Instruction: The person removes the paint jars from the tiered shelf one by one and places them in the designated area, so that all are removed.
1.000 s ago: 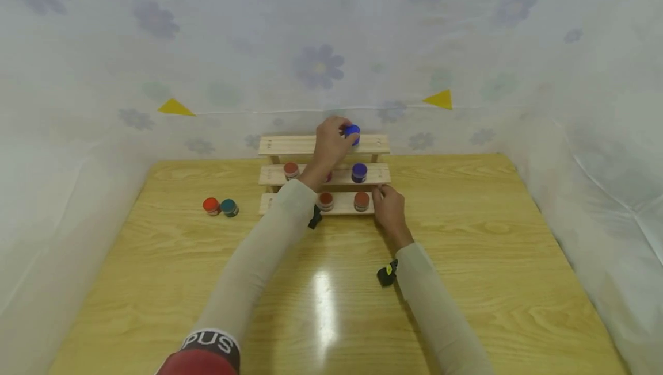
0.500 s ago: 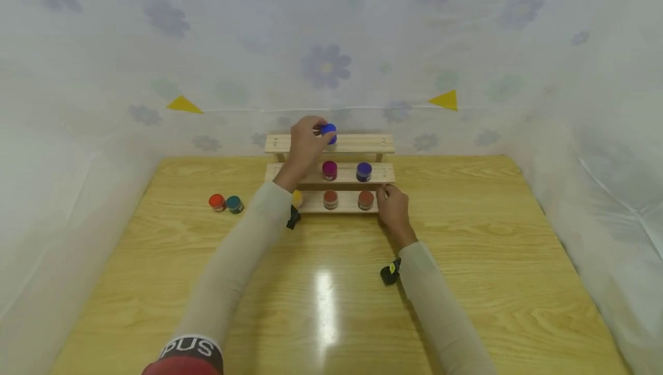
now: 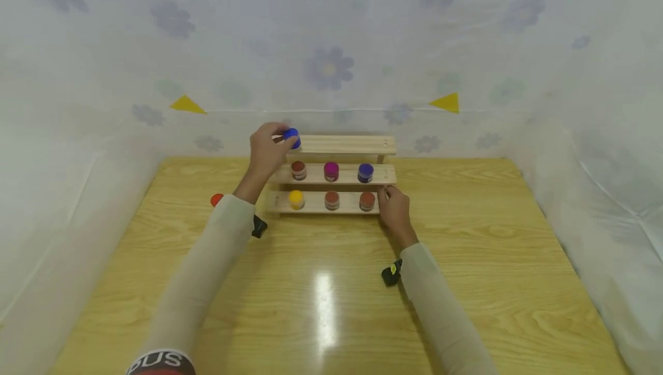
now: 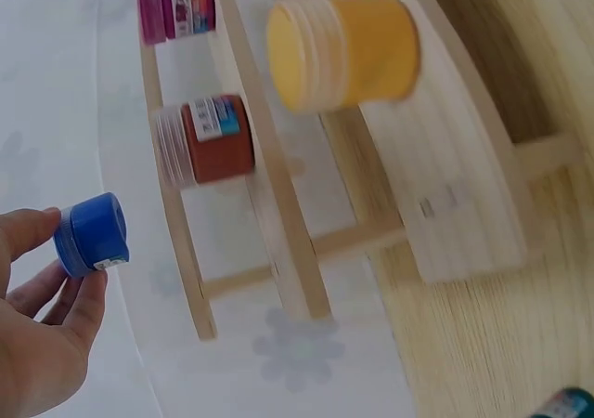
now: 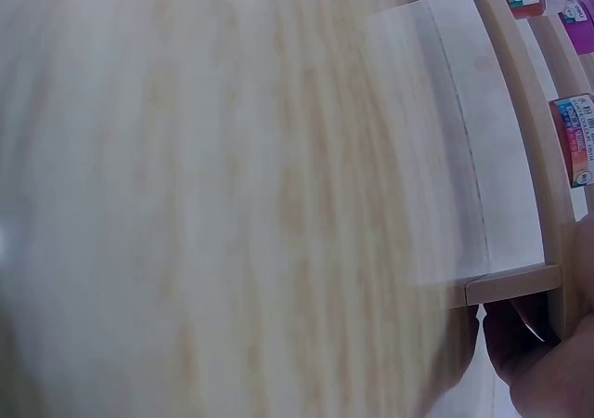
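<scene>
My left hand [image 3: 266,153] pinches a blue paint jar [image 3: 292,138] between thumb and fingers at the left end of the top tier of a three-tier wooden rack [image 3: 347,145]. In the left wrist view the jar [image 4: 93,234] is tilted. My right hand [image 3: 396,211] grips the right end of the bottom tier. On the middle tier stand a brown jar [image 3: 298,169], a magenta jar [image 3: 331,171] and a dark blue jar [image 3: 365,173]. The bottom tier bears a yellow jar [image 3: 296,199] and two reddish-brown jars [image 3: 332,200].
A red-lidded jar [image 3: 216,199] stands on the wooden table [image 3: 466,237] left of the rack, partly hidden by my left sleeve. A teal jar [image 4: 568,404] shows at the corner of the left wrist view. Behind the rack hangs a flowered white sheet [image 3: 290,35].
My left hand has carried the blue paint jar leftward along the top tier, from near its right side to its left end. The right hand keeps its grip on the rack.
</scene>
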Motion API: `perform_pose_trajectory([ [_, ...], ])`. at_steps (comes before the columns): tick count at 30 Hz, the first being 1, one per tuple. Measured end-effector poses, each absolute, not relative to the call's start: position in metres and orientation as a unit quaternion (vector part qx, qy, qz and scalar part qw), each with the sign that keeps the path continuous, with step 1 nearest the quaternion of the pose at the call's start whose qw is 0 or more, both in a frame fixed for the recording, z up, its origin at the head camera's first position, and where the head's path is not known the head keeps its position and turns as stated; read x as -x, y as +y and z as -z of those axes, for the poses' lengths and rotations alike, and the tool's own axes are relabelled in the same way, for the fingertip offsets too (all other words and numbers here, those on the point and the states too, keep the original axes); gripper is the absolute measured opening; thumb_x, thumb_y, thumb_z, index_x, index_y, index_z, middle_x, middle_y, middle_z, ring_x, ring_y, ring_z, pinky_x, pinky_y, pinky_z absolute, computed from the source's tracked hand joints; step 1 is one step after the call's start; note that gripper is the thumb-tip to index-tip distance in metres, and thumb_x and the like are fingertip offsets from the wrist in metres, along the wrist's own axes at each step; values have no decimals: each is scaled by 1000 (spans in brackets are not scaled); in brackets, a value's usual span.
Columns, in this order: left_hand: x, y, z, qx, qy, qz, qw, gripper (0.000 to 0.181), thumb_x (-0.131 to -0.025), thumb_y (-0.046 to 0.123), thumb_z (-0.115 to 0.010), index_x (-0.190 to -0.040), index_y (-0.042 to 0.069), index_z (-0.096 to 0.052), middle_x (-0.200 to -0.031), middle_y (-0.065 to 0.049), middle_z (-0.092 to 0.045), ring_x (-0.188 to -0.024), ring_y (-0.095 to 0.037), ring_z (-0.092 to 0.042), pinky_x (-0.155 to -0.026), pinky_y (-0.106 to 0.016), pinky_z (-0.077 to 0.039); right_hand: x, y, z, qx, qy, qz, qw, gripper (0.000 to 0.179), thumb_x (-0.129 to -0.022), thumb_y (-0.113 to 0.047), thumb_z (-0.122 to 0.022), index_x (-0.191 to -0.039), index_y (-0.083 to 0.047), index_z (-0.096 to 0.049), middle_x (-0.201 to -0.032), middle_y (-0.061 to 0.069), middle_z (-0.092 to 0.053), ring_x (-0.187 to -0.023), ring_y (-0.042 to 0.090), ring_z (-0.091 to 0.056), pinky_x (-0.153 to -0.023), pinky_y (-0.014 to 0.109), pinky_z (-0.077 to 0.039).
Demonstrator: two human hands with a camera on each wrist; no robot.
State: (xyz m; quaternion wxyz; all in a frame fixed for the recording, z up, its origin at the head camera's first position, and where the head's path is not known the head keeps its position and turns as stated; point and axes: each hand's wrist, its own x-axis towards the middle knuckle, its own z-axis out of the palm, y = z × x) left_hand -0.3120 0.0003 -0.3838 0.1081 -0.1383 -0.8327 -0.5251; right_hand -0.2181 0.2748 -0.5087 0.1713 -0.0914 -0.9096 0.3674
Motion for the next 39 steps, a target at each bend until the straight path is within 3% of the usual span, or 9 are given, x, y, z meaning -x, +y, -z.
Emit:
perform_pose_trajectory([
  [8,304,-32,393,122,-839,515,129,30,-87,9,-67,-111,-8,-61,-115,-22,-58,-110,-33,-60,-95,-35,-54,220,277,510,104,-909,-370,161,33,-97,-17,-43,-68,-3,-52,-63,10,-46,-55,17,-34,-55,27,-34],
  [16,295,-66,400,82,-843,514,132,34,-87,10,-68,-115,-8,-60,-119,-22,-56,-112,-34,-60,-95,-36,-54,220,277,509,91,-907,-374,172,36,-96,-15,-43,-61,-8,-44,-60,7,-40,-54,18,-32,-53,28,-31],
  [26,288,-112,416,19,-859,497,124,38,-90,12,-63,-121,-10,-56,-124,-24,-53,-119,-35,-54,-101,-40,-50,223,280,511,94,-908,-368,175,33,-96,-16,-44,-69,-1,-56,-70,17,-58,-59,21,-41,-58,33,-40],
  [33,281,-135,429,-11,-869,481,113,38,-92,12,-61,-123,-9,-54,-125,-24,-52,-121,-36,-53,-101,-40,-49,222,280,511,93,-910,-365,174,34,-96,-17,-45,-66,-3,-53,-67,14,-54,-56,18,-37,-54,28,-34],
  [39,277,-153,439,-37,-883,456,103,39,-93,13,-60,-123,-10,-53,-126,-25,-51,-122,-37,-51,-102,-41,-49,222,279,510,83,-907,-370,184,36,-96,-15,-45,-61,-7,-45,-60,8,-43,-53,15,-31,-51,26,-29],
])
